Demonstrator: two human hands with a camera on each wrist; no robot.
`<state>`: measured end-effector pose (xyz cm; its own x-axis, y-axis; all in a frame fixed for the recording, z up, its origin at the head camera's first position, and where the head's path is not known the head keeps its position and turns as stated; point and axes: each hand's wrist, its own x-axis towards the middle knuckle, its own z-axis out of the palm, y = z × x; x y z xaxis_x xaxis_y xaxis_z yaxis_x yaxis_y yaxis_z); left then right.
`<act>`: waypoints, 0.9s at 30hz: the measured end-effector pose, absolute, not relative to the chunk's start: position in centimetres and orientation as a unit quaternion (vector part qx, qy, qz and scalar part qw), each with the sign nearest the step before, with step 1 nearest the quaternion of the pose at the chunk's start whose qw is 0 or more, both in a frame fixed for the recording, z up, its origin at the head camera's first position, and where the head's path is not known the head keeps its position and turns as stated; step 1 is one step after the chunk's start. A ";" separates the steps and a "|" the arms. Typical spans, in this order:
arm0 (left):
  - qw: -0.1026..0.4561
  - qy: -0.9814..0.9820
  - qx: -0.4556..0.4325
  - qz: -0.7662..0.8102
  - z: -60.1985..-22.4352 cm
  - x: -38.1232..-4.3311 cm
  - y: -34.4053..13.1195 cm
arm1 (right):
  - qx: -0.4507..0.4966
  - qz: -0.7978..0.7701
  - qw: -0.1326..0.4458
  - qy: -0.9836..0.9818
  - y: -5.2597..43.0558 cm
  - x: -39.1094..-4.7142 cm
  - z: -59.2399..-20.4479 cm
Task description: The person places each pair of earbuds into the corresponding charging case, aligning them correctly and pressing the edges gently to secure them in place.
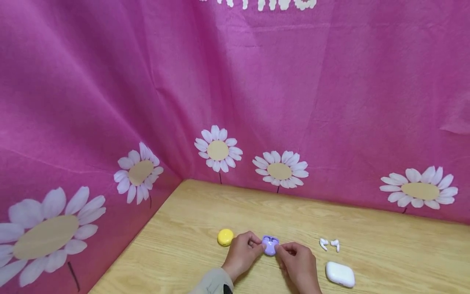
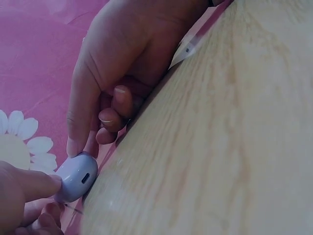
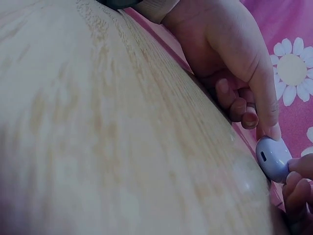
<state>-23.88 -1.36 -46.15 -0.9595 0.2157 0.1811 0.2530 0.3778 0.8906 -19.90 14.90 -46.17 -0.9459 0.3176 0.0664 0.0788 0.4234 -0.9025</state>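
Step in hand: left hand (image 1: pixel 242 253) & right hand (image 1: pixel 299 261) both pinch open purple case (image 1: pixel 270 244) near table (image 1: pixel 205 212) front edge; next move likely needs steady hold w/ lid up.

Both hands are bare, with no rings or gloves showing. The left hand (image 1: pixel 242 252) comes out of a pale grey-beige sleeve (image 1: pixel 213 283) with a dark cuff edge.
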 end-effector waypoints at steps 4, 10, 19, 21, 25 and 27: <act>0.030 -0.835 -0.139 -0.532 -46.1 -23.9 -1.3 | -0.115 0.524 0.122 -0.835 14.9 -20.0 -46.3; 0.033 -0.841 -0.130 -0.525 -46.1 -23.8 -1.1 | -0.116 0.527 0.121 -0.833 14.9 -19.9 -46.2; 0.042 -0.847 -0.128 -0.514 -46.0 -23.7 -0.9 | -0.115 0.528 0.122 -0.832 14.9 -19.8 -46.1; 0.043 -0.847 -0.129 -0.514 -46.0 -23.8 -0.9 | -0.116 0.531 0.121 -0.830 14.9 -19.8 -46.0; 0.044 -0.848 -0.126 -0.513 -46.1 -23.7 -0.9 | -0.114 0.532 0.117 -0.831 14.8 -19.7 -46.0; 0.046 -0.848 -0.124 -0.513 -46.1 -23.7 -0.9 | -0.111 0.528 0.118 -0.834 14.8 -19.7 -46.0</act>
<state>-23.72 -0.95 -46.07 -0.9652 0.1627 0.2045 0.2568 0.4439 0.8585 -19.72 14.81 -46.00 -0.9472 0.3104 0.0800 0.0605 0.4182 -0.9063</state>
